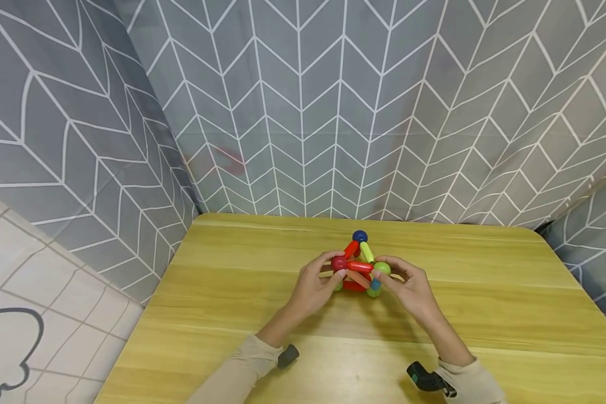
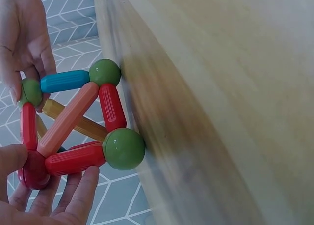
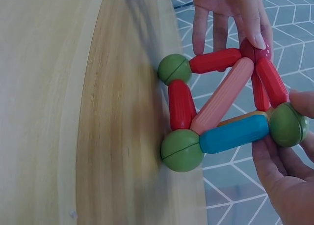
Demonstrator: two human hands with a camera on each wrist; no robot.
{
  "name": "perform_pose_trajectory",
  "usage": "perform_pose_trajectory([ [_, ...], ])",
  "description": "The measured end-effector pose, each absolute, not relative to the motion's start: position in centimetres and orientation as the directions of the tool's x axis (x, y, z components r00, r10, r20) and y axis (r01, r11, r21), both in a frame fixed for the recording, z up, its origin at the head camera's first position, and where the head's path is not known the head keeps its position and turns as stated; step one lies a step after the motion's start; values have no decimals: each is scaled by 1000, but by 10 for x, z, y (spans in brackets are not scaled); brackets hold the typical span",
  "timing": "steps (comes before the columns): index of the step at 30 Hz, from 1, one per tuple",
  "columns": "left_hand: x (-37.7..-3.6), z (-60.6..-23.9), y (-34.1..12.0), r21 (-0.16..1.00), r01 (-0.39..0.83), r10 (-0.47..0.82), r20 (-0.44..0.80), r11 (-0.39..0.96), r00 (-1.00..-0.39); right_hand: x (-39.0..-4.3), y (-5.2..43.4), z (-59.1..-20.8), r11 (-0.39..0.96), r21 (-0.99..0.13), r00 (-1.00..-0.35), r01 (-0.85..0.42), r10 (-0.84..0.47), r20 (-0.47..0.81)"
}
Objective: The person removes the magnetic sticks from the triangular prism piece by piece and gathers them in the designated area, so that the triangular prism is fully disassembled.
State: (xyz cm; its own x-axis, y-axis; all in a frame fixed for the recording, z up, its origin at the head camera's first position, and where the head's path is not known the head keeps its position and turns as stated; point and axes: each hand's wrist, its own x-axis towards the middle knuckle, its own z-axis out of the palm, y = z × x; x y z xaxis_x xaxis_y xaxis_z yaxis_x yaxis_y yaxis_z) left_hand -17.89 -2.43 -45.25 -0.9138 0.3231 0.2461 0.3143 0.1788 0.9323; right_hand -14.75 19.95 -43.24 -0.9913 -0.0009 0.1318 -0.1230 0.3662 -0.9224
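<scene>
1. Head view: a stick-and-ball structure [image 1: 359, 268] stands near the middle of the wooden table [image 1: 232, 292], toward its far edge. The left hand [image 1: 313, 287] pinches the dark red ball [image 1: 339, 262] at the structure's upper left corner. The right hand [image 1: 411, 289] pinches the green ball [image 1: 381, 269] at the upper right corner. A red stick [image 1: 359, 266] runs between those two balls, and a blue ball [image 1: 359, 236] tops the far side. Patterned grey cloth [image 1: 303, 112] hangs behind the table.

2. Left wrist view: the left hand [image 2: 44, 195] curls thumb and fingers round the dark red ball [image 2: 33, 170]. Two green balls [image 2: 123, 148] touch the tabletop [image 2: 221, 107]. A blue stick [image 2: 65, 81] and a pink stick [image 2: 68, 118] cross the near face.

3. Right wrist view: the right hand [image 3: 284, 176] cups the green ball [image 3: 287, 125] between thumb and fingers. The left hand [image 3: 230, 9] grips the dark red ball [image 3: 255, 50] opposite.
</scene>
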Motion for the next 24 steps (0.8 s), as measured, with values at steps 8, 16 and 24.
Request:
perform_pose_trajectory([
  [8,-181,-453,-23,924,329,328,254,195,-910,-148,200,-431,378,-914,-988,-151,-18,155],
  [16,-181,-453,-22,916,349,329,273,197,-904,-148,200,-432,398,-904,-985,-159,-6,171],
  [24,-182,-456,-21,913,357,336,278,199,-900,-148,193,-434,418,-890,-979,-182,3,202],
])
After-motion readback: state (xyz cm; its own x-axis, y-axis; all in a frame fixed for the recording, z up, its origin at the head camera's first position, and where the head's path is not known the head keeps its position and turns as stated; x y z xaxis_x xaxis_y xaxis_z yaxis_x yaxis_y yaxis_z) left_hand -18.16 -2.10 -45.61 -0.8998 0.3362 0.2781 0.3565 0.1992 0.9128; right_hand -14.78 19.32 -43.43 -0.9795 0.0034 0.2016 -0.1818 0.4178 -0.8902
